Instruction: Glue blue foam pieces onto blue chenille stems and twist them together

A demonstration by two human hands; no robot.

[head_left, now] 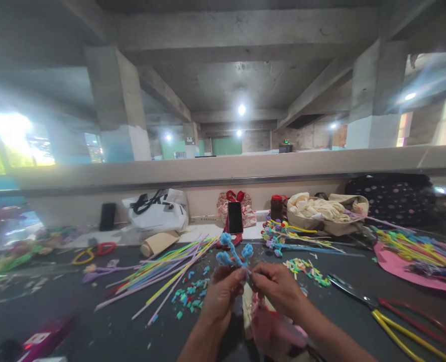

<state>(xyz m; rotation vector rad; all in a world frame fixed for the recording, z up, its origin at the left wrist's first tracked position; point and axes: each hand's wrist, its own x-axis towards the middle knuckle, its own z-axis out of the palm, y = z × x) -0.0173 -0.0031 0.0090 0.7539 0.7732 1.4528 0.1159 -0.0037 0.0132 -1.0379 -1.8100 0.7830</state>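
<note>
A blue pipe-cleaner sprig [238, 255] with three fuzzy, curled tips stands upright between my hands. My left hand [225, 291] pinches its stem from the left, just under the blue tips. Close beside it on the right, my right hand [277, 287] has its fingers closed on the lower stem. What the fingertips press is partly hidden. Below my hands is something pink [270, 327], partly covered by my right forearm. Small cut blue and green bits [191, 296] lie scattered left of my left hand.
Long pipe cleaners [170, 271] fan out to the left. Large scissors [375, 309] with red and yellow handles lie at right, near pale cut bits [309, 271]. Finished-looking colourful sprigs [277, 236], a phone [235, 217], a white bag [160, 211] and a cloth bag [321, 208] line the back.
</note>
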